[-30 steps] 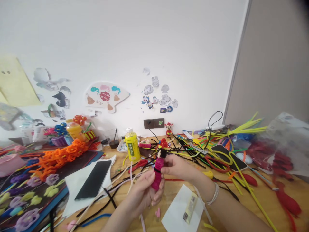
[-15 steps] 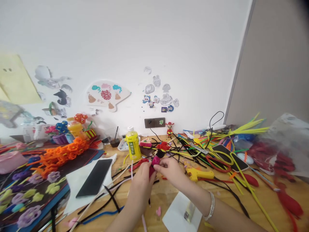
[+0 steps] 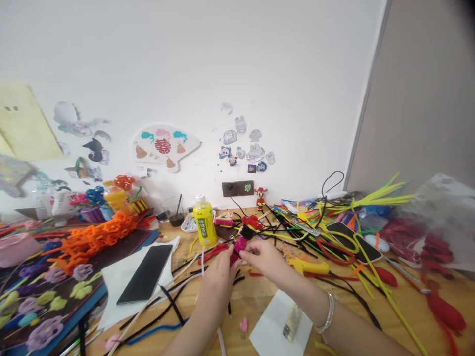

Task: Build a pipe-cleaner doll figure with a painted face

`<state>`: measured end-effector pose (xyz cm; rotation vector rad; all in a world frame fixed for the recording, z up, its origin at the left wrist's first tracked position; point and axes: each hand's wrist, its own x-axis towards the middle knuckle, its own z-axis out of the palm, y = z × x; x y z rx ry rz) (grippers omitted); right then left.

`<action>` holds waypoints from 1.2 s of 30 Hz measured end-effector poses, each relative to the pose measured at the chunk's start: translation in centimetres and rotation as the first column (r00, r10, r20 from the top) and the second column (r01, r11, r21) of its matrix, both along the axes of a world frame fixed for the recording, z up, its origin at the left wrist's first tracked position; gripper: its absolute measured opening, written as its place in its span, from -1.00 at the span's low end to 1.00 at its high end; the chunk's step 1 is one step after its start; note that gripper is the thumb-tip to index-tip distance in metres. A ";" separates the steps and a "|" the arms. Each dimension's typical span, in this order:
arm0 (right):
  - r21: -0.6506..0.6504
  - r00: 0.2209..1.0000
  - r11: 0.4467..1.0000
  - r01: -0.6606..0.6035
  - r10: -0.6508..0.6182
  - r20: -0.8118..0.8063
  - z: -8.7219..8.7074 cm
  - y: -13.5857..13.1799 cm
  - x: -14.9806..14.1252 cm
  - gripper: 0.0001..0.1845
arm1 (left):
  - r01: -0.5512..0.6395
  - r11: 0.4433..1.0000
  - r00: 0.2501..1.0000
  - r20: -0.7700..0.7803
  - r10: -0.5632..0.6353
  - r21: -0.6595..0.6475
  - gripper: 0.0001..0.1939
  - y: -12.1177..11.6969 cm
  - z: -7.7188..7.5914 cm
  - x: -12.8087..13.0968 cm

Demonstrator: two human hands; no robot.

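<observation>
Between both hands is a small magenta pipe-cleaner doll [image 3: 240, 244] with a black top and a pale patch near its head. My left hand [image 3: 219, 269] is closed around its lower part from the left. From the right, the thumb and fingers of my right hand [image 3: 260, 257] pinch its side. The fingertips hide part of the doll. Behind it lies a red fuzzy piece [image 3: 253, 222] among black pipe cleaners. A yellow glue gun [image 3: 308, 267] rests to the right of my right hand.
A yellow drink bottle [image 3: 205, 222] stands behind my left hand. A black phone [image 3: 146, 274] lies on white paper at left. Scissors [image 3: 336, 249] and yellow pipe cleaners [image 3: 382, 195] crowd the right. A lighter [image 3: 292, 324] sits on white paper [image 3: 270, 326] in front.
The right hand has shifted slightly right and up along the doll, and more of its magenta body shows. The left hand stays nearly in place, still gripping it.
</observation>
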<state>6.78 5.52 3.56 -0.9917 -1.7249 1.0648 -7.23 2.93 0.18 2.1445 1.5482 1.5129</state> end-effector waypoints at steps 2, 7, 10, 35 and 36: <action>0.002 1.000 1.000 -0.005 0.005 -0.017 -0.1 0.1 -0.1 -0.78 | 0.003 1.000 1.000 0.027 -0.002 -0.023 -0.75 -0.1 0.2 0.1; 0.035 0.999 0.999 -0.027 0.028 -0.043 -0.4 -0.1 -0.3 -0.82 | 0.001 0.998 0.997 0.074 0.004 -0.065 -0.76 -0.4 0.7 0.3; 0.060 0.996 0.996 -0.061 0.065 -0.069 -0.5 -0.1 -0.3 -0.86 | 0.026 0.992 0.982 0.186 -0.003 -0.122 -0.81 -0.7 1.5 0.5; 0.179 0.999 0.983 -0.051 0.052 -0.003 0.9 0.2 1.3 -0.96 | 0.717 0.694 0.323 0.913 -0.251 -0.063 -0.84 -1.3 2.9 1.4; 0.162 0.997 0.984 -0.070 0.075 -0.021 0.9 0.3 1.4 -0.93 | 0.735 0.675 0.306 0.919 -0.248 -0.063 -0.84 -1.4 2.9 1.4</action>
